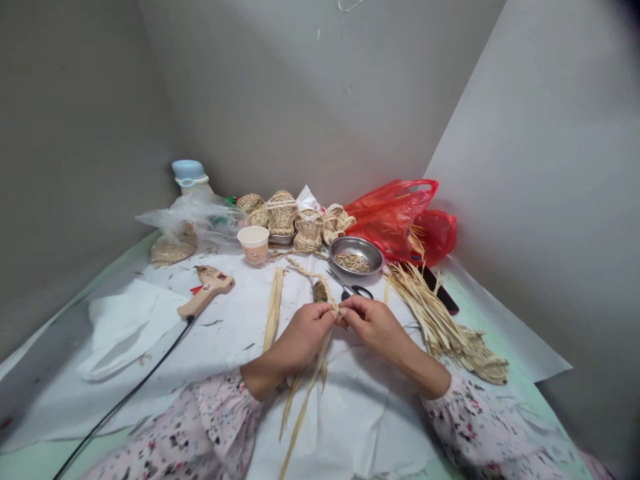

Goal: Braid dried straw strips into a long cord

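Note:
A pale straw braid (326,285) runs from the back of the table down to my fingers, and its loose strands hang below toward me. My left hand (313,330) pinches the braid at its near end. Right beside it, my right hand (367,323) is closed on the same spot, fingertips almost touching the left ones. Just behind my hands lie black-handled scissors (360,291) and a small greenish-brown object (320,291), partly covered by the braid. Flat straw strips (273,310) rest to the left of my left hand.
A glue gun (207,292) with a black cord lies left. Behind stand a paper cup (254,245), woven straw pieces (283,215), a metal bowl (373,255) of straw bits and a red plastic bag (383,217). A straw bundle (433,310) lies right, over a phone (447,297).

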`<action>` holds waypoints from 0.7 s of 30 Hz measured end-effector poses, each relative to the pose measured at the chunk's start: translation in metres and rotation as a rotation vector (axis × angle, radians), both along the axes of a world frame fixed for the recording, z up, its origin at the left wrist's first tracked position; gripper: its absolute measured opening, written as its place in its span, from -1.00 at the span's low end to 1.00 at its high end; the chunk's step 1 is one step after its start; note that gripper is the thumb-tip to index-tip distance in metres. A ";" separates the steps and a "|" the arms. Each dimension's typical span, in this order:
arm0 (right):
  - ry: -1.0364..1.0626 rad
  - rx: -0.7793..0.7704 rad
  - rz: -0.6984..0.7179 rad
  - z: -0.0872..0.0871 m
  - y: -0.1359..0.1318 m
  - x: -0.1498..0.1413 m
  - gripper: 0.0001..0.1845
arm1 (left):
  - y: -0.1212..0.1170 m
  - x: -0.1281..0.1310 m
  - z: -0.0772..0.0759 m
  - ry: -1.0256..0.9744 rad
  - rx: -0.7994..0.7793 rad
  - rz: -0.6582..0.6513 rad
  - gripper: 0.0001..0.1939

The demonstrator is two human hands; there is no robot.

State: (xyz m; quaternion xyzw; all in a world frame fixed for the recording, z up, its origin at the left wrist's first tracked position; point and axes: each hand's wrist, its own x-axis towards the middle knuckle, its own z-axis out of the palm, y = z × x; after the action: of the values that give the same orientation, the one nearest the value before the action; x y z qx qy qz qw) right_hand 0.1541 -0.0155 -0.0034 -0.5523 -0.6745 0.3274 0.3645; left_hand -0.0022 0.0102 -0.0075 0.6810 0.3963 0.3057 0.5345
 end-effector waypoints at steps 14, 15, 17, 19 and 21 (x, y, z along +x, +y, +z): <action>-0.029 0.019 -0.011 -0.004 -0.003 -0.004 -0.80 | 0.001 -0.003 0.001 0.298 0.232 0.017 -0.73; -0.051 0.030 -0.027 -0.004 -0.004 -0.005 -0.81 | 0.000 -0.003 0.001 0.330 0.246 0.017 -0.73; -0.104 0.058 -0.058 -0.004 -0.006 -0.007 -0.82 | -0.001 -0.002 0.003 0.395 0.278 0.024 -0.74; -0.166 0.094 -0.090 -0.005 -0.007 -0.010 -0.84 | -0.003 -0.001 0.005 0.448 0.312 0.030 -0.74; -0.218 0.135 -0.120 -0.007 -0.009 -0.011 -0.85 | -0.006 0.000 0.007 0.496 0.344 0.034 -0.73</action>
State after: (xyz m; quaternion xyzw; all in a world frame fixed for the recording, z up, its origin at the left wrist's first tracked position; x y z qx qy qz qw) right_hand 0.1429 -0.0242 -0.0103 -0.5981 -0.6964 0.1968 0.3445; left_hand -0.0017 0.0047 -0.0002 0.8087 0.4685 0.2013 0.2931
